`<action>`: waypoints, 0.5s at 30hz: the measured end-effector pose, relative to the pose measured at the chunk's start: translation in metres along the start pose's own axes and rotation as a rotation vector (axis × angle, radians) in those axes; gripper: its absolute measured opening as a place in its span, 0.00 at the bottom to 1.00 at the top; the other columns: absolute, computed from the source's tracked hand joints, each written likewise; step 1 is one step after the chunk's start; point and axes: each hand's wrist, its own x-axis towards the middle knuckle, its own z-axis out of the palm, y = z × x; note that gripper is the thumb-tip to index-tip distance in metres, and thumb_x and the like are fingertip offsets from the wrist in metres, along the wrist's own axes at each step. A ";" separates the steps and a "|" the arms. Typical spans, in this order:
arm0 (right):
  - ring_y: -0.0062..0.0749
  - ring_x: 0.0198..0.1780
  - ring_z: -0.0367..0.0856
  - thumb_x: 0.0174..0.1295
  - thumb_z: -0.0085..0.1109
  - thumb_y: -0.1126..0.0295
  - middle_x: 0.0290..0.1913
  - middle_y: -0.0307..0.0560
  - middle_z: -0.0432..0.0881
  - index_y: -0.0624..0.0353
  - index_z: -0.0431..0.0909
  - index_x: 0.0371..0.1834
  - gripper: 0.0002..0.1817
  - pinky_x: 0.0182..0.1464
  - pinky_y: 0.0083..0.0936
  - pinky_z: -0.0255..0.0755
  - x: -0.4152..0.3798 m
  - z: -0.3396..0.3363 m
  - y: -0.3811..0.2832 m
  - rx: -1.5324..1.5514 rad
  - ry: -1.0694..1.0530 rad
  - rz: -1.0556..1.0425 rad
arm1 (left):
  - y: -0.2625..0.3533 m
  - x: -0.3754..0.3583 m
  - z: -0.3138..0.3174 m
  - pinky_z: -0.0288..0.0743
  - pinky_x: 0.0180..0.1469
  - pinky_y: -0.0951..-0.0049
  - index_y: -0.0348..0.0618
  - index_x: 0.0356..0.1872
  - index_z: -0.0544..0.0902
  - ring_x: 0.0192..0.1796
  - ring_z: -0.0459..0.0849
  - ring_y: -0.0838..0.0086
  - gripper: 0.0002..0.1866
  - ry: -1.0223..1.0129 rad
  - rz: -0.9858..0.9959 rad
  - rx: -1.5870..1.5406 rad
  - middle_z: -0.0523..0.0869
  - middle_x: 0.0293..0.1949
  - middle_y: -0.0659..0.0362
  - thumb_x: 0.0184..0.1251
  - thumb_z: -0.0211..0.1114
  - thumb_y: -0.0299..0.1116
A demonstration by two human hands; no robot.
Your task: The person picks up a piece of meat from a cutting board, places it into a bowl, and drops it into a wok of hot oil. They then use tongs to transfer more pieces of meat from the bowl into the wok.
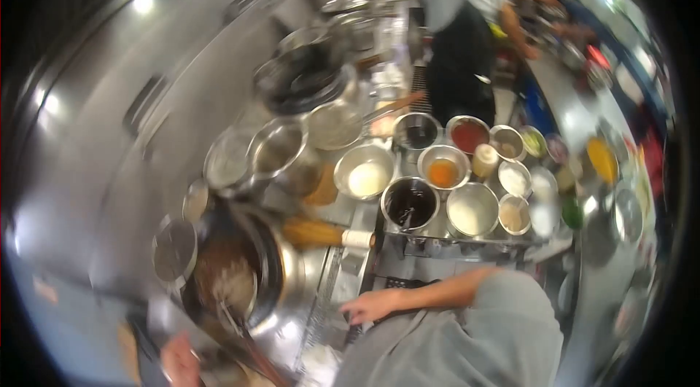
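Observation:
My left hand [181, 361] is at the bottom left edge, below the wok [271, 270], blurred and partly cut off. Its fingers are too smeared to read. In front of my body is my right hand [368, 307], fingers extended and apart, over the counter beside the stove. Nothing shows in it. Brownish food with a pale patch [235, 281] lies in the wok. A ladle [259, 354] rests in it, its long handle running down to the right between my hands, apart from both. A bamboo wok brush [313, 232] with a white-wrapped end lies beyond the wok.
Metal bowls hold dark sauce [410, 205], white liquid [472, 210], orange liquid [442, 172] and red sauce [469, 135]. A squeeze bottle [485, 161] stands among them. Another wok [302, 81] and a strainer [173, 248] sit along the wall. A person in a black apron [461, 66] stands beyond.

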 end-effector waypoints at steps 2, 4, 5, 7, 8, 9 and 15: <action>0.52 0.49 0.81 0.63 0.55 0.58 0.46 0.58 0.83 0.58 0.72 0.59 0.24 0.50 0.41 0.74 -0.044 0.029 0.077 -0.171 0.134 0.191 | 0.012 0.012 -0.026 0.72 0.58 0.69 0.45 0.18 0.70 0.25 0.73 0.76 0.12 -0.093 0.387 0.073 0.72 0.22 0.64 0.61 0.59 0.24; 0.54 0.51 0.79 0.60 0.57 0.61 0.47 0.61 0.82 0.58 0.75 0.57 0.22 0.54 0.41 0.72 -0.093 0.029 0.089 -0.092 0.211 0.545 | 0.040 0.012 -0.014 0.68 0.34 0.77 0.47 0.16 0.69 0.18 0.66 0.81 0.14 0.172 0.311 0.287 0.67 0.15 0.65 0.62 0.56 0.26; 0.51 0.48 0.81 0.61 0.56 0.62 0.45 0.62 0.82 0.58 0.76 0.55 0.21 0.51 0.42 0.74 -0.120 0.039 0.119 -0.232 0.294 0.673 | 0.053 0.012 -0.007 0.67 0.22 0.80 0.48 0.15 0.69 0.15 0.63 0.83 0.15 0.294 0.251 0.383 0.65 0.12 0.66 0.63 0.55 0.27; 0.47 0.42 0.84 0.64 0.55 0.62 0.40 0.59 0.83 0.62 0.77 0.52 0.18 0.44 0.37 0.74 -0.164 0.046 0.136 -0.238 0.377 0.870 | 0.072 0.026 -0.019 0.55 0.17 0.73 0.43 0.15 0.70 0.15 0.65 0.80 0.13 0.345 0.230 0.943 0.69 0.14 0.64 0.59 0.58 0.27; 0.46 0.41 0.83 0.65 0.53 0.62 0.40 0.58 0.83 0.63 0.77 0.50 0.17 0.43 0.38 0.73 -0.187 0.054 0.151 -0.159 0.408 0.901 | 0.076 0.040 -0.041 0.58 0.17 0.71 0.37 0.21 0.76 0.15 0.68 0.76 0.06 0.379 0.337 1.212 0.74 0.15 0.60 0.56 0.59 0.25; 0.45 0.41 0.82 0.66 0.50 0.62 0.40 0.57 0.83 0.63 0.77 0.47 0.16 0.42 0.39 0.72 -0.216 0.065 0.173 -0.068 0.472 0.935 | 0.075 0.044 -0.032 0.68 0.22 0.70 0.34 0.36 0.81 0.19 0.76 0.71 0.10 0.466 0.334 1.126 0.80 0.20 0.55 0.53 0.65 0.28; 0.37 0.34 0.78 0.66 0.47 0.54 0.36 0.47 0.79 0.53 0.76 0.49 0.18 0.35 0.36 0.72 -0.303 0.110 0.187 -0.124 0.438 0.971 | 0.009 0.163 -0.084 0.78 0.52 0.55 0.36 0.40 0.84 0.48 0.84 0.49 0.12 0.613 0.219 1.988 0.85 0.42 0.41 0.61 0.54 0.29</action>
